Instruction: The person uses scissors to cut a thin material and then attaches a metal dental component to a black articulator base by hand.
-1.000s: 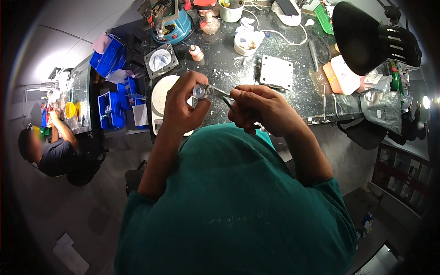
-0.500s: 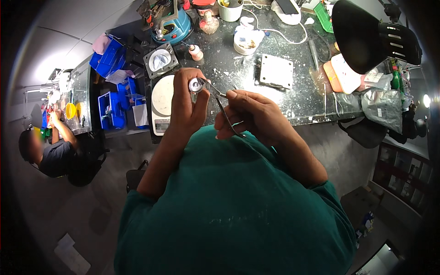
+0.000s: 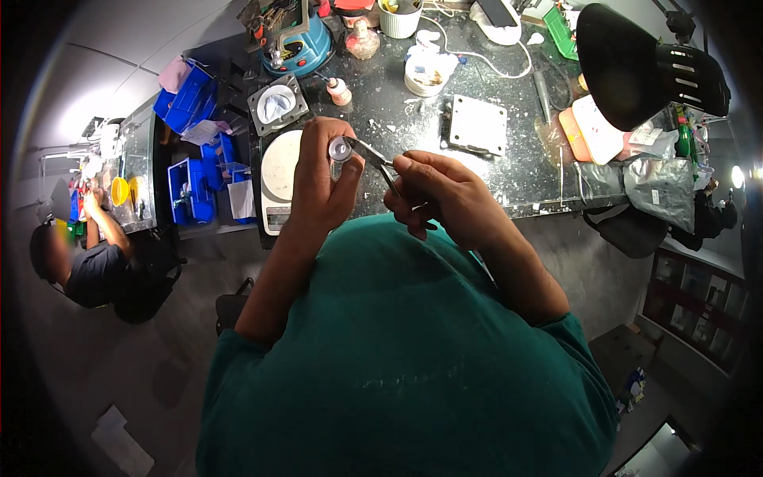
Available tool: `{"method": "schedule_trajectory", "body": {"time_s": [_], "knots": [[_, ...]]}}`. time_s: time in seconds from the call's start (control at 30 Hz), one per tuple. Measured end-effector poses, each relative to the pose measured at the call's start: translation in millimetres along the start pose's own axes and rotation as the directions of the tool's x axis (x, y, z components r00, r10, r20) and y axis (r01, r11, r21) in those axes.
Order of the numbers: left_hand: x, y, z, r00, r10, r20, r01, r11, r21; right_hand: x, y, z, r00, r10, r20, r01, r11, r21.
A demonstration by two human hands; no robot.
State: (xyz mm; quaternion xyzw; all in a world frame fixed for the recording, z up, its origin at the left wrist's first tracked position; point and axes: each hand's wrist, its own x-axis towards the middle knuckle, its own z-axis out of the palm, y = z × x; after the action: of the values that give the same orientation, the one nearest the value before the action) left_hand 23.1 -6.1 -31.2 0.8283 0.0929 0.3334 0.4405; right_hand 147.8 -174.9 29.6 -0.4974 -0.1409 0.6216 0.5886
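Note:
My left hand is closed around a small round piece, whitish and clear, with its circular end facing up between thumb and forefinger. In my right hand I grip slim metal pliers by the handles, which are partly hidden under my fingers. Their jaw end reaches the rim of the round piece; whether they bite on it I cannot tell. Both hands are raised at the bench's front edge, close to my green shirt. A white scale lies beside my left wrist.
On the dark bench stand a square metal plate block, a white tub, a small bottle and a framed white bowl. A black lamp overhangs the right. Blue bins and another person are at left.
My right fingers have closed in, bringing the spread pliers' handles together. The lower handle has swung up into my hand. My left hand has barely moved.

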Motion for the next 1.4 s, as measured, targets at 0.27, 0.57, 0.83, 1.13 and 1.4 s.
{"method": "schedule_trajectory", "body": {"time_s": [0.27, 0.57, 0.83, 1.13, 1.4], "knots": [[-1, 1, -4, 0.998, -0.057, 0.032, 0.058, 0.998, -0.027, -1, -5, 0, 1.0, 0.028, 0.003, -0.028, 0.996, 0.083], [3, 6, -5, 0.999, -0.024, 0.048, 0.023, 1.0, 0.017, 0, -6, -6, 0.997, 0.072, -0.01, -0.072, 0.996, 0.058], [0, 4, -5, 0.996, -0.074, 0.057, 0.072, 0.997, 0.033, -3, -7, -2, 1.0, -0.009, -0.016, 0.007, 0.993, -0.118], [3, 11, -6, 0.997, -0.056, 0.062, 0.053, 0.997, 0.057, 2, -10, -8, 0.995, 0.1, 0.023, -0.102, 0.991, 0.085], [2, 10, -7, 0.992, -0.104, 0.069, 0.101, 0.994, 0.045, -1, -9, -5, 1.0, 0.013, -0.007, -0.014, 0.993, -0.117]]}}
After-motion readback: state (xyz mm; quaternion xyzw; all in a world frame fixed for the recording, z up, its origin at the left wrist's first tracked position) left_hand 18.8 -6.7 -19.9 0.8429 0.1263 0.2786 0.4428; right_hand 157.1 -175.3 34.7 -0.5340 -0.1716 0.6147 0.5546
